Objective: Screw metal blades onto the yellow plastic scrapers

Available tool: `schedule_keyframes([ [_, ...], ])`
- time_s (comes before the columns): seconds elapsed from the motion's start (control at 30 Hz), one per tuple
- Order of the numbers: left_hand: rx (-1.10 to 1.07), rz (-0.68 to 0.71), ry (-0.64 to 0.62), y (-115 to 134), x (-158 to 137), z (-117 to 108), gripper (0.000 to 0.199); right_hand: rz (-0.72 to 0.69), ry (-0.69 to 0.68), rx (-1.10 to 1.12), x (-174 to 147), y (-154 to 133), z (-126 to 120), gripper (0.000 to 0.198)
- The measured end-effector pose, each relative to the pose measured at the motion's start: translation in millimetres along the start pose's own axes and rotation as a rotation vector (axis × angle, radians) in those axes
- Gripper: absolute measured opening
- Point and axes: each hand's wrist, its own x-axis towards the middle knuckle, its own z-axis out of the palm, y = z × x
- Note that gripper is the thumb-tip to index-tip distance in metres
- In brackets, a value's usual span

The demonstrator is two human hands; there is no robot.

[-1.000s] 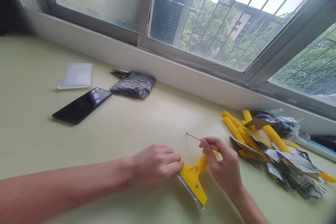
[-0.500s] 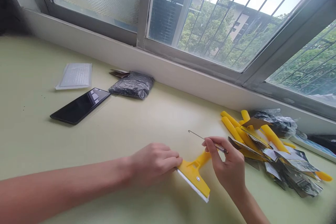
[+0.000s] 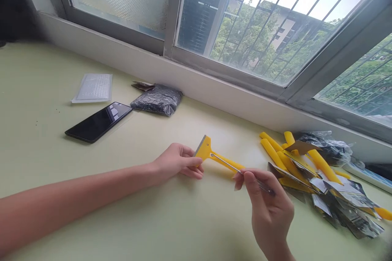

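Note:
My left hand [image 3: 183,162] pinches a yellow scraper [image 3: 205,149] at the lower corner of its wide head. A grey blade edge runs along the head's left side, and the handle extends right toward my other hand. Closed around a thin metal hook tool [image 3: 228,164], my right hand [image 3: 266,197] holds it like a pen. The tool's tip is at the neck of the scraper, by a small opening there, and its shaft lies along the handle in the view. The handle's far end reaches my right fingertips; whether they touch it I cannot tell.
At right lies a pile of yellow scrapers [image 3: 294,165] with printed cards, beside a crumpled clear plastic bag [image 3: 327,144]. Toward the left are a black phone [image 3: 98,123], a bubble-wrap sleeve [image 3: 93,88] and a dark plastic packet [image 3: 159,100]. A window sill [image 3: 214,86] bounds the back.
The scraper has been turned so its blade faces left and its handle points right, and raised in view. The hook tool's tip has come down from free air to the scraper's neck.

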Motion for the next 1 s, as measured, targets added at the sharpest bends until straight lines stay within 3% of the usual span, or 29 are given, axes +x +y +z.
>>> schedule_keyframes([
  [0.23, -0.067, -0.097, -0.159, 3.0, -3.9, -9.7, 0.035, 0.028, -0.106, 0.035, -8.4, 1.9, 12.4, 0.011],
  [1.0, -0.081, -0.104, -0.085, 6.8, -4.5, -2.1, 0.034, 0.078, -0.140, 0.004, -9.5, 1.5, 8.0, 0.012],
])
